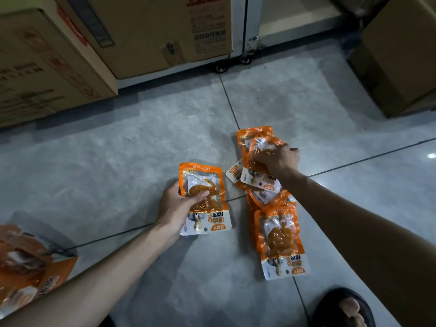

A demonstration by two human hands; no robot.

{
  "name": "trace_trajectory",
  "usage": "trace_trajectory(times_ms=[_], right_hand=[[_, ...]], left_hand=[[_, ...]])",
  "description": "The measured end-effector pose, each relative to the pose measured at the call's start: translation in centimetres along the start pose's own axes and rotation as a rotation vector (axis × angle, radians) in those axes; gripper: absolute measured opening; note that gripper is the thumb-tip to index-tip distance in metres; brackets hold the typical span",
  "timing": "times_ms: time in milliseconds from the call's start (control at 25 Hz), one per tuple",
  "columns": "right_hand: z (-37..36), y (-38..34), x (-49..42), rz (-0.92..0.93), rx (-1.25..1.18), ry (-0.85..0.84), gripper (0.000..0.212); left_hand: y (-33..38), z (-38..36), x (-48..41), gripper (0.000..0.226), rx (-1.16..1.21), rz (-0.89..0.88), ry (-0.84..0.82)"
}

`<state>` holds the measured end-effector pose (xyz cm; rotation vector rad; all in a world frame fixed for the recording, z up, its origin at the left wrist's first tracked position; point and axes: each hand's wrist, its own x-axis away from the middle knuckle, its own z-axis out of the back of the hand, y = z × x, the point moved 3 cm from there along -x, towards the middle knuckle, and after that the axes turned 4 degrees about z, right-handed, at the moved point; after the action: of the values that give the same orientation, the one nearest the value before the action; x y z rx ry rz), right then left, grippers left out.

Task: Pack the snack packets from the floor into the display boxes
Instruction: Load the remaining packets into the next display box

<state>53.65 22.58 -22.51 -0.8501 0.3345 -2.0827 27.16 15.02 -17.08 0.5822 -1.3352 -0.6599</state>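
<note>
Orange and white snack packets lie on the grey tiled floor. My left hand (181, 206) grips one packet (207, 182) at the centre, thumb across its clear window. My right hand (279, 160) is closed on another packet (262, 145) at the top of a loose pile of several packets (271, 197). The nearest packet of that pile (282, 241) lies flat, apart from both hands. An orange display box (30, 272) sits at the lower left, partly cut off by the frame edge.
Large cardboard cartons (47, 67) stand at the back left on a wheeled rack (221, 67). Another carton (401, 55) is at the right. My sandalled foot (346, 308) rests at the bottom right.
</note>
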Motion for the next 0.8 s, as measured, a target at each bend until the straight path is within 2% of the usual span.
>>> trace_trajectory(times_ms=[120,200,320,440,680,800], right_hand=[[-0.4,-1.3,-0.1,-0.075,0.139,0.044,0.094],[-0.8,-1.5,-0.1,-0.106,0.055,0.088,0.097],[-1.0,-1.5,-0.4,-0.029,-0.193,0.086,0.103],[-0.7,-1.5,-0.2,-0.007,-0.219,0.064,0.110],[-0.6,-1.8,-0.5,-0.138,-0.375,0.031,0.091],[-0.6,-1.6,-0.9,-0.161,-0.421,-0.046,0.078]], left_hand=[[0.4,-0.1,0.2,0.036,0.005,-0.002,-0.001],[0.5,-0.1,0.2,0.034,0.027,0.008,-0.003],[0.9,0.1,0.3,0.032,0.048,0.025,-0.011],[1.2,0.3,0.3,0.033,0.077,0.025,-0.008],[0.9,1.0,0.4,0.030,0.108,0.058,-0.022],[0.7,1.4,0.2,0.025,0.134,0.074,-0.021]])
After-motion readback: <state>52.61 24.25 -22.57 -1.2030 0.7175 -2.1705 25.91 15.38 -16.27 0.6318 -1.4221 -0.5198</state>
